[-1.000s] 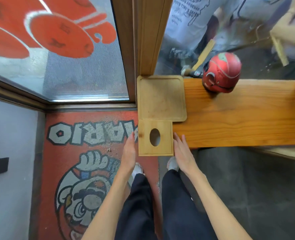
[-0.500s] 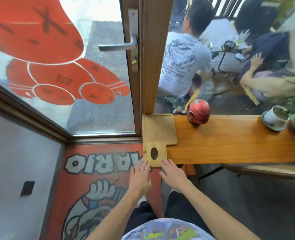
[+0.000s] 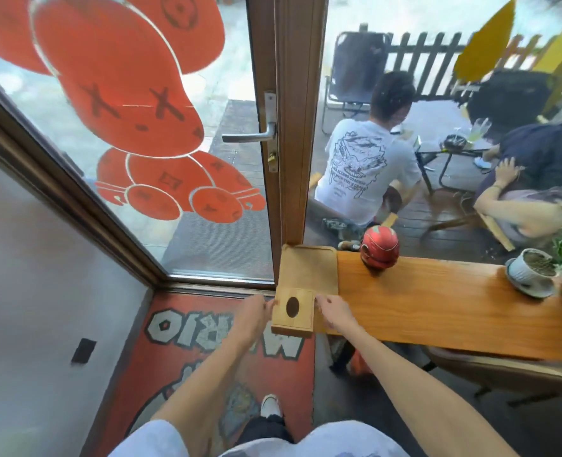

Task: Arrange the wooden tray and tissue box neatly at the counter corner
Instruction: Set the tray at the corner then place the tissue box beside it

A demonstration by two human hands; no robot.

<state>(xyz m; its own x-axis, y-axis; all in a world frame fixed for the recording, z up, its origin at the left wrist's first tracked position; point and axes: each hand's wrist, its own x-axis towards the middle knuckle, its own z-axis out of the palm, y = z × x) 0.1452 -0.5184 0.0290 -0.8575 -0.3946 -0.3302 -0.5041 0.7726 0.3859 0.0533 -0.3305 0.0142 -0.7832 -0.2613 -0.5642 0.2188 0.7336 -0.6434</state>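
Note:
A flat wooden tray (image 3: pixel 309 267) lies at the left end of the wooden counter (image 3: pixel 438 305), against the door post. In front of it sits a square wooden tissue box (image 3: pixel 293 311) with an oval hole on top, at the counter's near left corner. My left hand (image 3: pixel 255 313) touches the box's left side and my right hand (image 3: pixel 332 308) touches its right side, fingers curled against the box's walls.
A red helmet-shaped object (image 3: pixel 380 247) stands on the counter right of the tray. A white potted plant (image 3: pixel 531 272) sits farther right. A glass door with a metal handle (image 3: pixel 250 136) is to the left; people sit outside behind the window.
The view has lifted and pulled back. My hands, which hung just below the box half a second ago, now rest against its left and right sides.

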